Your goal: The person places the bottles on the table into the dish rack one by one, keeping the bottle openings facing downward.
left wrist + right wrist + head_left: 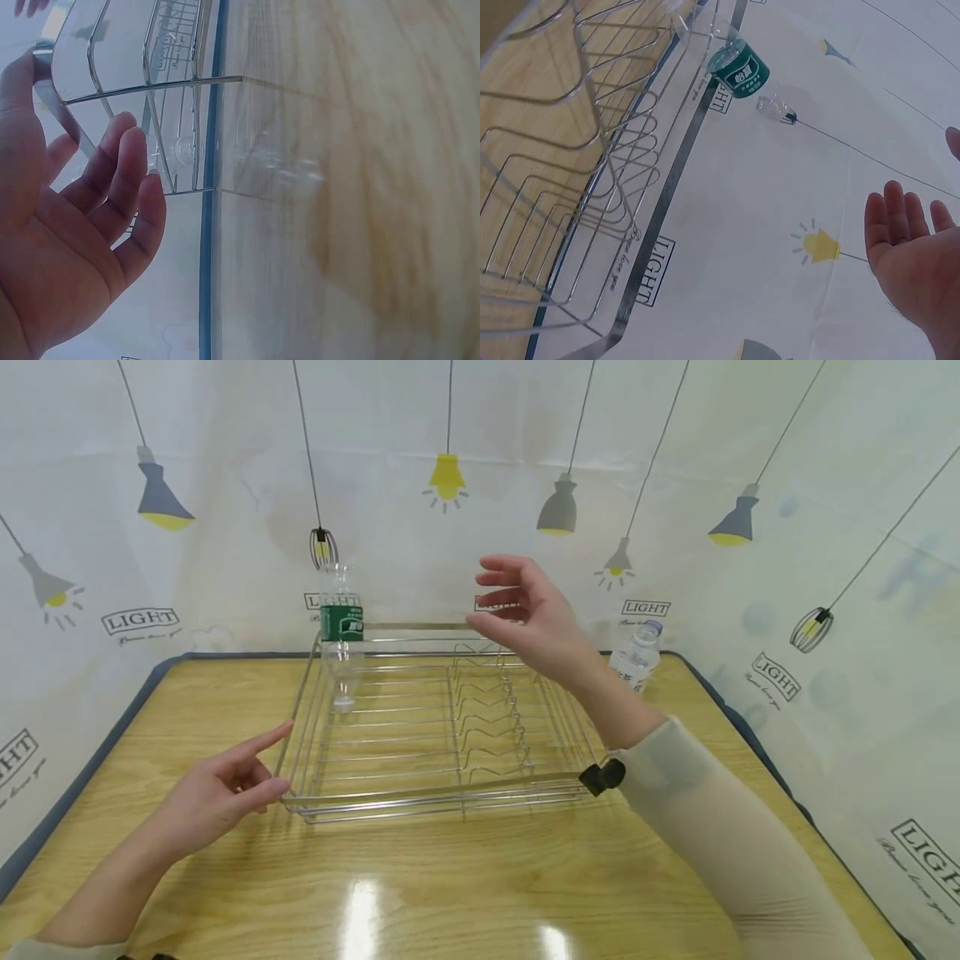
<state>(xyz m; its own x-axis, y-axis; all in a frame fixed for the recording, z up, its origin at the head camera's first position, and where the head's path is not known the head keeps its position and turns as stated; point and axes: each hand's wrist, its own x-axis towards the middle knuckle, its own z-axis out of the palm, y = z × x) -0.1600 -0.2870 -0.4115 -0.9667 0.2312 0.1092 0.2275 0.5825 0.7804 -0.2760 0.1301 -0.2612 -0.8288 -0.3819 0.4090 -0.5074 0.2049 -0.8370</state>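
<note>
A metal wire dish rack (pixel 390 797) with a flat band along its rim sits on the wooden table. My left hand (pixel 213 793) holds its front left corner between thumb and index finger, while the other fingers curl loosely below the band in the left wrist view. Above the rack's back right part, my right hand (pixel 536 622) is raised with relaxed, spread fingers and nothing in it. A clear plastic bottle with a green label (pixel 342 623) stands at the rack's back left, and its label also shows in the right wrist view.
Beyond the rack's right side, a second clear bottle with a purple cap (pixel 637 652) stands partly behind my right forearm. A white curtain (pixel 390 543) printed with lamps surrounds the back and sides of the table (pixel 450 885). Black fasteners (pixel 602 776) sit at my right sleeve.
</note>
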